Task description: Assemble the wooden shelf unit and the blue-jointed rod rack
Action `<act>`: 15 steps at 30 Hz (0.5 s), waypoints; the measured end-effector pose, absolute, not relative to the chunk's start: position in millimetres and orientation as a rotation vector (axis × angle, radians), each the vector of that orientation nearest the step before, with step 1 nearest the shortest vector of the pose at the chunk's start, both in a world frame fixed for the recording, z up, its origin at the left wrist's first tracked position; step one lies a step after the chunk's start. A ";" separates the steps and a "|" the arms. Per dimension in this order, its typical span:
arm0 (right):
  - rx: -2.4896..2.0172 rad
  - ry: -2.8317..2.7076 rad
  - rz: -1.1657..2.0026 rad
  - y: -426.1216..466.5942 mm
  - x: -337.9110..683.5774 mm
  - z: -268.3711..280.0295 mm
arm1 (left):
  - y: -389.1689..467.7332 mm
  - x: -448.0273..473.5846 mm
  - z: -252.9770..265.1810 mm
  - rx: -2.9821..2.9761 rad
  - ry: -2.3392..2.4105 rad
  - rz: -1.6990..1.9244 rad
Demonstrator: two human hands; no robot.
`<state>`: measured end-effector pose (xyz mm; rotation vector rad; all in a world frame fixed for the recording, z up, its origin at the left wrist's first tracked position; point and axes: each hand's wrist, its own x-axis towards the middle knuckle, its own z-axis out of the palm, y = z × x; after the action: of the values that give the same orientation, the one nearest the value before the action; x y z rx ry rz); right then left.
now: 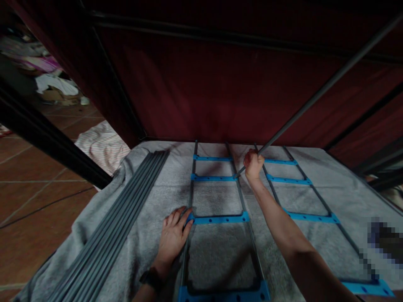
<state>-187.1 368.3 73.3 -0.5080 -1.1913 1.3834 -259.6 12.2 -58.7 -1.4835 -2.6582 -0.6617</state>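
My right hand [253,165] is closed around a long grey tube [302,111]. The tube slants up to the upper right, and its lower end meets the right end of a blue crossbar [214,178] on a ladder-like frame. Lower down, my left hand [174,230] has its thumb and fingers around the left end of another blue crossbar [220,219]. Grey side tubes [239,193] run through these crossbars. A second similar frame, with blue crossbars [311,217], lies to the right, partly hidden by my right forearm.
A bundle of several loose grey tubes [126,218] lies on the left of the grey blanket [166,184]. Dark red fabric panels [214,92] with dark rails stand behind. A black post [56,138] crosses the left side. A pixelated patch covers the right edge.
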 end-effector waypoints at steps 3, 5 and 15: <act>-0.503 -1.197 1.397 367.8 -190.0 72.8 | 12.3 -259.1 -58.2 -1.476 -2.674 -0.651; -0.494 -1.216 1.408 367.7 -191.3 71.9 | 12.5 -258.9 -58.3 -1.475 -2.683 -0.646; -0.437 -1.318 1.483 372.8 -199.8 68.7 | 12.7 -259.3 -61.1 -1.475 -2.664 -0.639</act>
<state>-199.8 372.8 68.7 -0.4371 -1.3182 1.4828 -259.3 12.7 -61.1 -1.4753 -2.6638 -0.6393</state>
